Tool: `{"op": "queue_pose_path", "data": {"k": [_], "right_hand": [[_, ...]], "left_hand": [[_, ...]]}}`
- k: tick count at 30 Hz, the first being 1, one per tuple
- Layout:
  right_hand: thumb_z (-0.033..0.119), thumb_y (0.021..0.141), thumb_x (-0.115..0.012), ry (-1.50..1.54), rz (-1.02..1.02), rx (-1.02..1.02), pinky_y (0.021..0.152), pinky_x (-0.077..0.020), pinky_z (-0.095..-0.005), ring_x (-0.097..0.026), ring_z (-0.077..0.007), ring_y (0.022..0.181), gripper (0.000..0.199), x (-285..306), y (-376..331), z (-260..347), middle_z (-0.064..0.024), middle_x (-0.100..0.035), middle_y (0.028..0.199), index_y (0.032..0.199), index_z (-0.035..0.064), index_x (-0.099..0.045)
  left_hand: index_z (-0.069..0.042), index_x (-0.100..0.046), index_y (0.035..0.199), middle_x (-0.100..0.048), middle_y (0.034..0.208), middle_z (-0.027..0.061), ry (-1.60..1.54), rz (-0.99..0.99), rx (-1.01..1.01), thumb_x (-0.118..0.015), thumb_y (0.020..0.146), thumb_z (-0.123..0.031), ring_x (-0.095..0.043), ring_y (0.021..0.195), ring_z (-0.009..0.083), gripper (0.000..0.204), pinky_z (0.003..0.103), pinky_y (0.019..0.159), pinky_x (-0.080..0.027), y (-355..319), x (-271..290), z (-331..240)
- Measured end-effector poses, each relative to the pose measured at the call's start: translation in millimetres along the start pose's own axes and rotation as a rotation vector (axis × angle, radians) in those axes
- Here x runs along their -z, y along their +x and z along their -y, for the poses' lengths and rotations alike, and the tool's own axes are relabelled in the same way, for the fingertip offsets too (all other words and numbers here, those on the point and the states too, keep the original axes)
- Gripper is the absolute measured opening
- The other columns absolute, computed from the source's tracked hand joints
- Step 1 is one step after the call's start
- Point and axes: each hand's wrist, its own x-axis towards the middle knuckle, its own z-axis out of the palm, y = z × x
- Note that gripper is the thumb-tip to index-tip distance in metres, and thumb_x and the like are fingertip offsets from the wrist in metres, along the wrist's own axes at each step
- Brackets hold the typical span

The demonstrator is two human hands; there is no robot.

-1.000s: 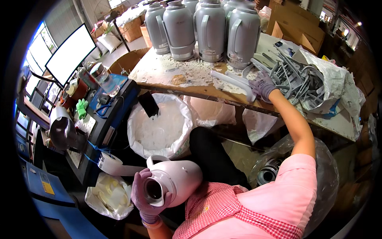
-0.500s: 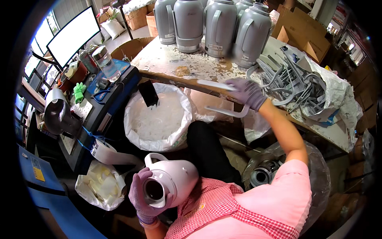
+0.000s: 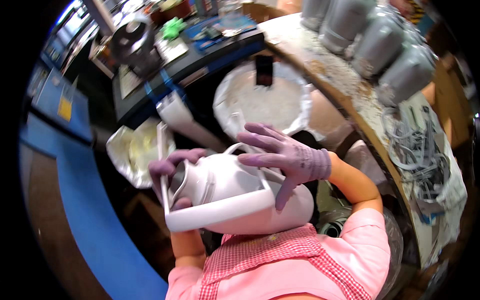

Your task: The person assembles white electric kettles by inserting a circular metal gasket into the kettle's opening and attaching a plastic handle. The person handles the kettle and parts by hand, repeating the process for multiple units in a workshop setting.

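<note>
Against the lap, left hand (image 3: pixel 172 172) grips the white jug (image 3: pixel 235 192) steady — right hand (image 3: pixel 287 160), fingers spread, seemingly seats a white frame (image 3: pixel 220 210).

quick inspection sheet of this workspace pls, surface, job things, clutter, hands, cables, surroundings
surface: wooden workbench at upper right, strewn with pale shavings.
job's things: white plastic jug body lying on its side in the lap; white L-shaped plastic strip lying against it.
clutter: bundle of grey plastic strips on the bench; white bag of scraps; pale crumpled bag.
hands: left hand, purple-gloved, at the jug's mouth; right hand, purple-gloved, fingers spread over the jug's handle side.
cables: nothing seen.
surroundings: row of grey jugs on the bench; dark cart with tools; blue floor.
</note>
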Motion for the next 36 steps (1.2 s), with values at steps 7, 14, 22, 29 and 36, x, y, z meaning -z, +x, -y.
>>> {"op": "queue_pose_path", "data": {"k": [7,14,22,29,36], "right_hand": [[0.047,0.084,-0.073,0.001,-0.269,0.327,0.071,-0.0525,-0.0381,-0.062,-0.0225,0.075,0.042,-12,44,-13,-0.0058,-0.06,0.083,0.097,0.0078,-0.064],[0.025,0.102,-0.058,1.158,-1.296,-0.484,0.045,-0.0281,-0.0239,-0.032,-0.0053,0.05,0.014,-27,37,-8,0.0071,-0.033,0.064,0.107,0.0122,-0.056],[0.005,0.092,-0.047,1.605,-1.207,-0.475,0.039,-0.024,-0.0227,-0.027,-0.0053,0.043,0.031,-72,14,-15,0.0055,-0.031,0.065,0.122,0.0055,-0.055],[0.002,0.084,-0.048,1.331,-1.081,-0.766,0.039,-0.0233,-0.0236,-0.029,-0.0076,0.04,0.026,-85,25,5,0.0025,-0.032,0.06,0.108,-0.0047,-0.055],[0.006,0.086,-0.051,1.843,-0.752,-0.745,0.038,-0.0303,-0.0255,-0.037,-0.0093,0.043,0.018,-71,13,-4,-0.0009,-0.042,0.062,0.103,0.0012,-0.056]], "left_hand": [[-0.01,-0.012,0.157,-0.063,0.113,0.0211,0.433,0.131,-0.118,-0.086,0.076,-0.047,-0.063,0.106,0.0373,0.115,0.05,0.096,-0.05,-9,31,-15],[-0.012,-0.001,0.161,-0.058,0.121,0.0191,0.626,0.171,-0.252,-0.085,0.077,-0.042,-0.061,0.109,0.0346,0.122,0.05,0.09,-0.053,-46,25,-25],[-0.008,-0.005,0.161,-0.06,0.113,0.0187,0.828,0.335,-0.382,-0.078,0.081,-0.057,-0.063,0.101,0.0325,0.119,0.045,0.085,-0.054,-53,19,-16],[-0.016,-0.012,0.15,-0.064,0.102,0.0129,0.856,0.398,-0.23,-0.092,0.064,-0.044,-0.067,0.085,0.0325,0.121,0.048,0.077,-0.055,-60,4,-27],[-0.005,-0.045,0.127,-0.06,0.114,0.0168,0.246,0.256,0.109,-0.088,0.066,-0.054,-0.059,0.101,0.0338,0.09,0.046,0.087,-0.039,-18,-6,-13]]}}
